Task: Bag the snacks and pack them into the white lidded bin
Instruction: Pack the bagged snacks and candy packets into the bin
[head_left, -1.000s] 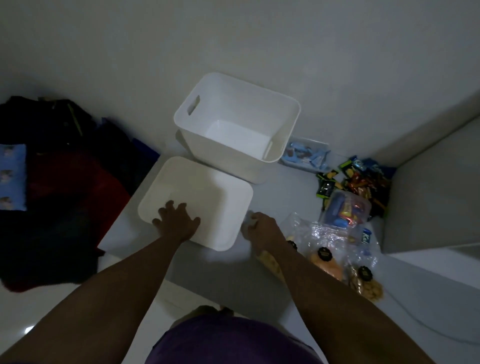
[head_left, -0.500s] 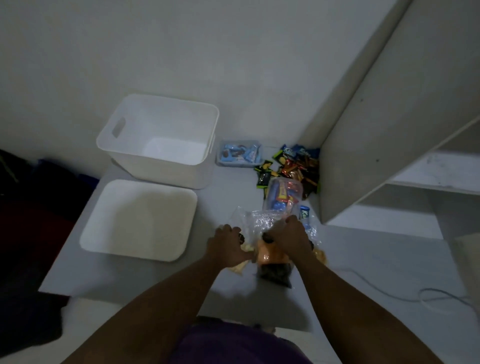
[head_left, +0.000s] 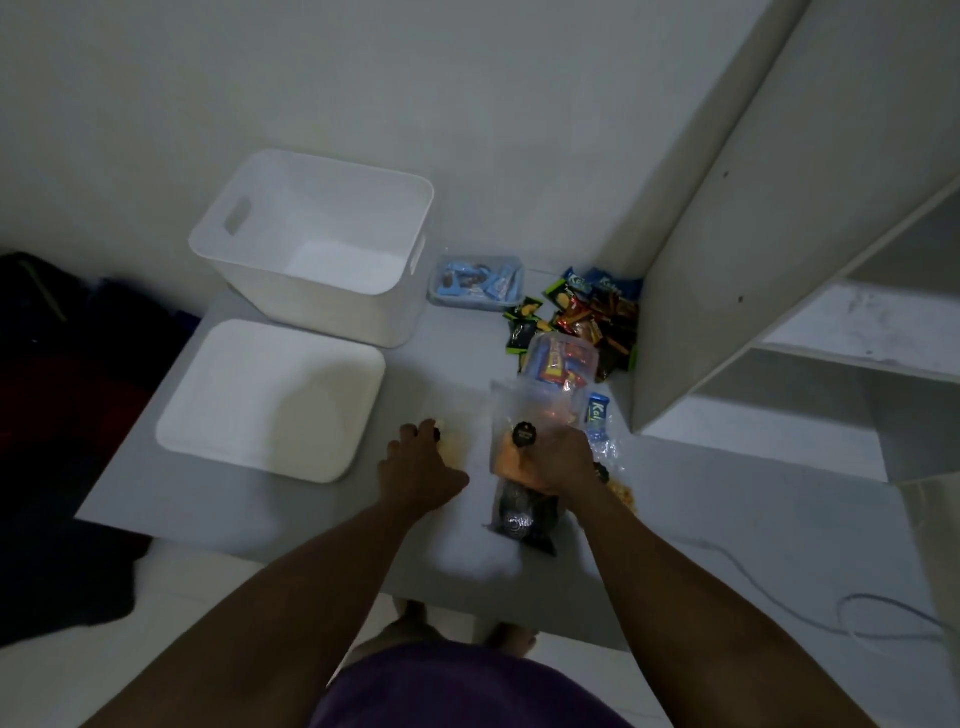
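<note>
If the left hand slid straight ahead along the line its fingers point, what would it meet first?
Probably the small dark-capped snack pack at the left hand's fingertips; whether they already touch is unclear. Beyond it lies bare table.

arms (head_left: 291, 613): bare, no sleeves | garment (head_left: 467, 691): purple

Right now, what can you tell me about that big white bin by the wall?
The white bin looks like smooth plastic, rectangular with rounded corners and a slot handle cut into each short side. It stands upright and open on the grey table, near the wall, and looks empty inside. Its lid lies flat just in front of it. Neither hand touches it.
</note>
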